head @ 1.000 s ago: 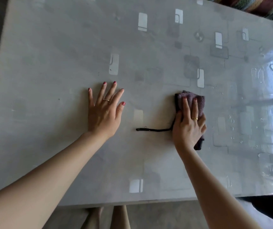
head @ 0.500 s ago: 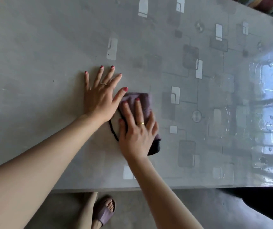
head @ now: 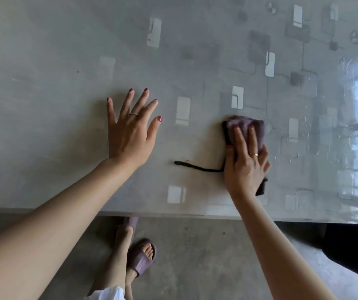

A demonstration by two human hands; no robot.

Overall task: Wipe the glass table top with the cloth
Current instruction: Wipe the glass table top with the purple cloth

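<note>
Head view: right hand (head: 246, 163) presses purple cloth (head: 246, 127) flat, fingers straight, on glass table top (head: 54, 105), right of center near the near edge. Left hand (head: 130, 131) splayed wide on glass, well left of cloth.

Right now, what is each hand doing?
Left hand: open, fingers spread flat on the glass table top.
Right hand: open, straight fingers pressing the cloth down.

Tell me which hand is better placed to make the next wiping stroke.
Right. The right hand already presses the cloth flat on the table top; the left hand rests spread on bare glass, apart from it.
</note>
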